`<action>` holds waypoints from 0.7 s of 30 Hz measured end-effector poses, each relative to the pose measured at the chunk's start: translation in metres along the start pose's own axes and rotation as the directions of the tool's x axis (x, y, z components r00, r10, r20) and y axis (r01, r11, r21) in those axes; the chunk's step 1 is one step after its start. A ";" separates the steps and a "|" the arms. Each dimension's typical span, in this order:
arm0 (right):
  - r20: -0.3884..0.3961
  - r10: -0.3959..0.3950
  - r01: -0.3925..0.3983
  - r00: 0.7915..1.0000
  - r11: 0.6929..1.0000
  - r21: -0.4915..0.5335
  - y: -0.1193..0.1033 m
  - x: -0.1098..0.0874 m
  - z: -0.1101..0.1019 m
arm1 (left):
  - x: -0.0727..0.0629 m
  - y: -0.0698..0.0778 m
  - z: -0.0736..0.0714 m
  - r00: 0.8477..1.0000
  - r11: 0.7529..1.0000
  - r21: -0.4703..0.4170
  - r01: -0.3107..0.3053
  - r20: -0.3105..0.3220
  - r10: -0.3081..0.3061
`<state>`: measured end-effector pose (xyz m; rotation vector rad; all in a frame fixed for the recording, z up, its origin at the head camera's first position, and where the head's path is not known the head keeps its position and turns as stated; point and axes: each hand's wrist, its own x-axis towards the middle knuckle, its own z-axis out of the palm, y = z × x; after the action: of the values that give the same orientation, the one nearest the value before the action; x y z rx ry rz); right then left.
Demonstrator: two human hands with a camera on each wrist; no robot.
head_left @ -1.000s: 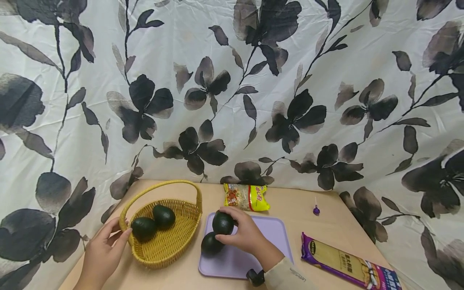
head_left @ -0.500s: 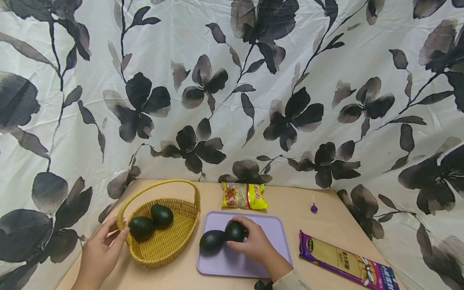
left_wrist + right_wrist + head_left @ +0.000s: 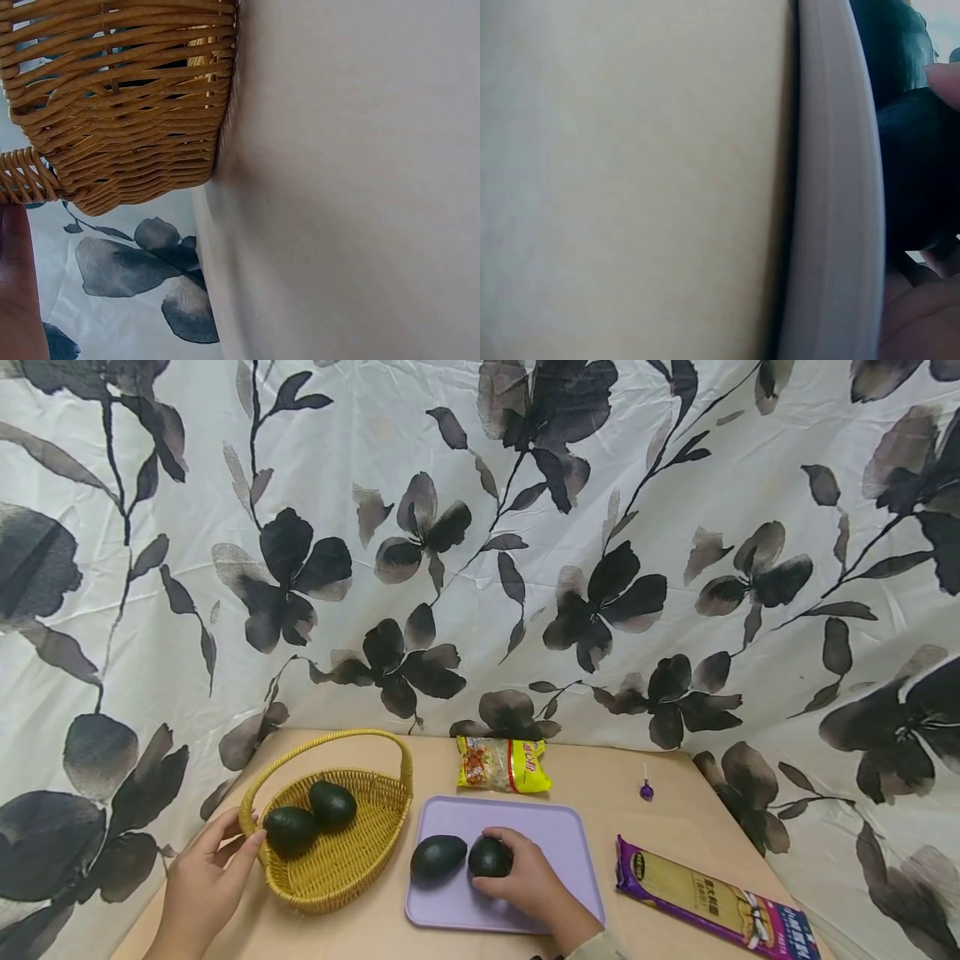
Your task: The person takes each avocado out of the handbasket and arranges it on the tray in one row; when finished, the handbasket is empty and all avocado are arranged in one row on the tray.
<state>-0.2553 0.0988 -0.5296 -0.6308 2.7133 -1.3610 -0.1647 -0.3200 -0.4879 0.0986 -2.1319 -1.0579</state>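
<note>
Change over the last second: in the head view, the held avocado (image 3: 489, 858) shifts from overlapping the second avocado (image 3: 438, 857) to a spot just beside it on the lilac tray (image 3: 540, 839). The second avocado now shows whole, its long axis running roughly across the tray. The left grip (image 3: 212, 878) and the wicker basket (image 3: 352, 860) show no clear change relative to each other.

Reading, as judgement: the held avocado is down on the tray or very nearly so; whether the person is settling it or firming a hold on it, these frames do not decide. Count stands at two on the tray and two in the basket.

Grip state: the right grip (image 3: 527, 877) pinches the held avocado, fingers curled over the far side, thumb on the near side. The left grip pinches the basket at its left end, about where handle meets rim.

Position: held avocado near mid-tray, right of its neighbour; contact between the two uncertain. In the right wrist view the tray rim hides part of it.

Appearance: very dark green, almost black, with a faint sheen. The held one looks rounder, perhaps seen end-on; the second is plainly egg-shaped. The nearer basket avocado (image 3: 291, 832) and farther basket avocado (image 3: 332, 804) match in colour, lying close together.
</note>
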 end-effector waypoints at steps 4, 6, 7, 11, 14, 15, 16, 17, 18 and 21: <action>0.011 0.015 -0.015 1.000 1.000 0.008 0.001 0.001 0.000 | 0.000 0.000 0.000 1.000 1.000 -0.010 0.002 -0.007 -0.002; 0.019 0.016 -0.016 1.000 1.000 0.009 0.001 0.001 0.000 | 0.000 -0.001 0.000 1.000 1.000 -0.014 0.005 -0.010 -0.005; 0.022 0.015 -0.015 1.000 1.000 0.009 0.001 0.001 0.000 | 0.000 -0.001 0.000 1.000 1.000 -0.015 0.005 -0.010 -0.005; 0.028 0.014 -0.014 0.999 1.000 0.011 0.000 0.000 0.000 | 0.000 -0.002 0.000 1.000 1.000 -0.005 0.015 -0.009 -0.015; 0.028 0.019 -0.019 0.999 1.000 0.010 -0.002 -0.001 0.001 | 0.000 -0.003 -0.001 1.000 1.000 0.001 0.022 -0.012 -0.022; 0.028 0.020 -0.021 0.999 1.000 0.008 -0.002 -0.002 0.001 | 0.000 -0.003 -0.001 1.000 1.000 0.002 0.020 -0.013 -0.020; 0.029 0.020 -0.020 0.999 1.000 0.008 -0.002 -0.002 0.001 | 0.000 -0.003 -0.001 1.000 1.000 0.001 0.018 -0.014 -0.018; 0.029 0.019 -0.019 0.999 1.000 0.011 -0.003 -0.002 0.000 | 0.000 -0.003 -0.001 1.000 1.000 -0.001 0.014 -0.014 -0.014; 0.029 0.016 -0.016 0.999 1.000 0.013 -0.004 -0.002 0.000 | 0.000 -0.003 0.000 1.000 1.000 -0.003 0.010 -0.014 -0.010; 0.028 -0.003 0.003 1.000 1.000 0.025 -0.007 -0.001 -0.003 | 0.000 -0.003 0.001 1.000 1.000 -0.013 -0.003 -0.013 0.003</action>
<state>-0.2529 0.0975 -0.5227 -0.6476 2.6706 -1.3733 -0.1655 -0.3213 -0.4901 0.0958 -2.1129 -1.0667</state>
